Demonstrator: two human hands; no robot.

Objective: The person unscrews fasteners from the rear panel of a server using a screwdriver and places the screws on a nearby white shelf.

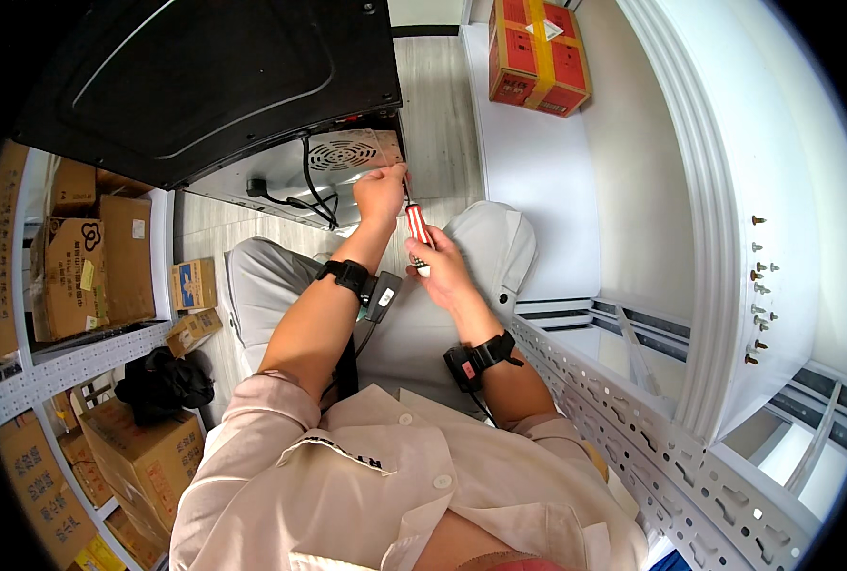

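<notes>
A screwdriver [417, 225] with a red and white handle is gripped in my right hand [440, 268], its shaft pointing away from me. The tip reaches the right edge of a black and silver appliance [281, 176]. My left hand [382, 198] is closed at that same edge, beside the shaft, fingertips pinched together; what they hold, if anything, is hidden. On the appliance's silver panel is a round slotted vent [343, 155]. A black power cord [309, 181] with a plug hangs across the panel. My knees are bent on both sides of my hands.
Shelving on the left carries cardboard boxes [128, 257], with a black bag [164, 383] near it. A red taped box [540, 57] sits on a white shelf [528, 181] at the right. Several screws [758, 276] cling to a white post there. Perforated metal rails [633, 428] run close by my right arm.
</notes>
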